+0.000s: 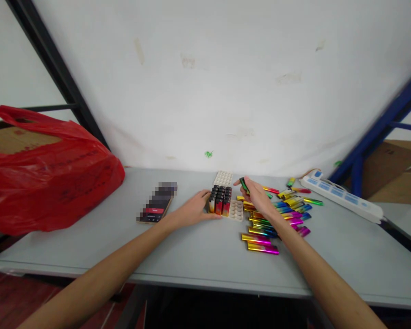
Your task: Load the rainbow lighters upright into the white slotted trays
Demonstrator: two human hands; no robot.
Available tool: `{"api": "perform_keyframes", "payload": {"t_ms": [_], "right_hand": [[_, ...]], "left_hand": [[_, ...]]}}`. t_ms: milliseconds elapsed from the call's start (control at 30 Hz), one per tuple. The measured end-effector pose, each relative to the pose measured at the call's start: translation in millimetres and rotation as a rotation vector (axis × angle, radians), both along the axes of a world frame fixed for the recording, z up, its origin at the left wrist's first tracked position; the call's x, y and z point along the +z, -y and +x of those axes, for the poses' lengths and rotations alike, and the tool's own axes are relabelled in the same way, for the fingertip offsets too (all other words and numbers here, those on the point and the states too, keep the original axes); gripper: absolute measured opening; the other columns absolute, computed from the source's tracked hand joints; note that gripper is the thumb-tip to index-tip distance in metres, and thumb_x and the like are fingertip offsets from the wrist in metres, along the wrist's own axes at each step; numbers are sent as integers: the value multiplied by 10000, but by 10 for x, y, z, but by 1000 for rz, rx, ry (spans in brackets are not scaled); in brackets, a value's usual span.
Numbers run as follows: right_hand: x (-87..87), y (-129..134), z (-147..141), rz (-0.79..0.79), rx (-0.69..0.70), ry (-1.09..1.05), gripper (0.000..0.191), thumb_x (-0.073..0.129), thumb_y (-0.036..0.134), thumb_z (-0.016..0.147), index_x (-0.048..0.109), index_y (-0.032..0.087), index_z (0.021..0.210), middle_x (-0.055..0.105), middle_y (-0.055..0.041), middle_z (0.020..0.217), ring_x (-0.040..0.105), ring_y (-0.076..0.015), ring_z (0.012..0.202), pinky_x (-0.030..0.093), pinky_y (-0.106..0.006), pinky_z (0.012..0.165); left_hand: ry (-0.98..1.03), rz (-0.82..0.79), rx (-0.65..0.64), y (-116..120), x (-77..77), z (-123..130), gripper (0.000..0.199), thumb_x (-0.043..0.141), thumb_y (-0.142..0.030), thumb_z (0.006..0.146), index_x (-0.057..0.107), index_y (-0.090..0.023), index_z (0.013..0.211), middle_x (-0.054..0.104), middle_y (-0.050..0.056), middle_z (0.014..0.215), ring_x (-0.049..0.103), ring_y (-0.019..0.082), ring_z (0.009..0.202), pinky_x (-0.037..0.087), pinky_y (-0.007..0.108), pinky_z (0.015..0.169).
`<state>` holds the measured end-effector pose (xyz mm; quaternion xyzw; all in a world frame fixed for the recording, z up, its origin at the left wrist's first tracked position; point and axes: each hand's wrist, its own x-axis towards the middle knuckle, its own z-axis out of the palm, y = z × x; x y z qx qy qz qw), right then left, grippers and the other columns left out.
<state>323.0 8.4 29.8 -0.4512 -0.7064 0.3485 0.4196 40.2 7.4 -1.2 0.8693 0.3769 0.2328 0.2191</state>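
My left hand (195, 210) rests on the table with its fingers around the left side of a block of upright lighters (219, 201), black tops up, red and yellow bodies. They stand in a pale tray (236, 210) whose right part shows bare round cups. To the right of the block, my right hand (253, 194) is raised a little, with a green lighter (244, 184) with a dark top pinched in its fingers. Below and beyond that hand, several shiny lighters (263, 248) in gold, pink, blue and green lie in a loose pile.
Another pale tray (223, 177) lies behind the block, near the wall. A phone (156, 203) lies to the left, and a red plastic bag (55, 178) fills the far left. At the right is a white power strip (342, 198), with cardboard (387, 169) beyond a blue frame.
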Motion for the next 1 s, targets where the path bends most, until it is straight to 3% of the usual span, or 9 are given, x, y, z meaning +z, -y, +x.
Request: {"api": "perform_keyframes", "payload": {"t_ms": [100,200,367,500,733,867,1000], "right_hand": [[36,30,6,34,9,10,690,372,822,1066,681,212,1162,619,6,814,610,-181,709,519,-316,687],[62,47,36,99,0,103,588,459,779,1063,659,227,1076,724,-26,888,674,-208,821,534,-339,780],[68,49,99,113,-47,237,506,581,746,1034,642,243,1028,826,-44,873,745,-248,782,511,-340,736],[60,36,123,128,-30,390,344,617,601,1074,613,260,1028,840,-37,808,779,-261,726,505,-327,691],[33,28,86,198,27,529,83,697,329,1077,681,251,1053,874,-74,953,843,-265,887,580,-327,781],[77,64,118,278,57,542,148,694,364,1086,737,240,1153,873,-90,1064,837,-273,990,606,-371,916],[145,26,355,391,-46,500,302,538,391,1140,723,210,1296,852,-119,1159,809,-275,1070,582,-399,1005]], "left_hand": [[17,-8,-4,-34,-10,-4,897,887,-720,867,623,-209,1555,645,172,1594,577,391,1519,416,512,1344],[26,-16,-7,-51,-5,-9,905,914,-697,848,632,-201,1550,644,181,1601,591,397,1504,425,516,1333],[23,-23,-7,-47,7,-16,887,924,-674,848,641,-201,1543,647,181,1602,589,402,1507,434,518,1324],[-6,-22,-4,-42,5,-15,905,900,-706,861,629,-189,1553,636,186,1611,572,400,1528,417,506,1339],[-18,-22,11,-40,-22,-20,947,881,-739,862,611,-173,1571,611,196,1634,552,407,1549,409,516,1348],[9,-22,-6,-41,-26,-37,902,892,-719,861,630,-218,1564,629,172,1626,570,409,1532,423,528,1340],[23,-35,-4,-31,-10,-42,928,895,-720,858,613,-223,1588,622,172,1638,580,411,1520,415,529,1347]]}}
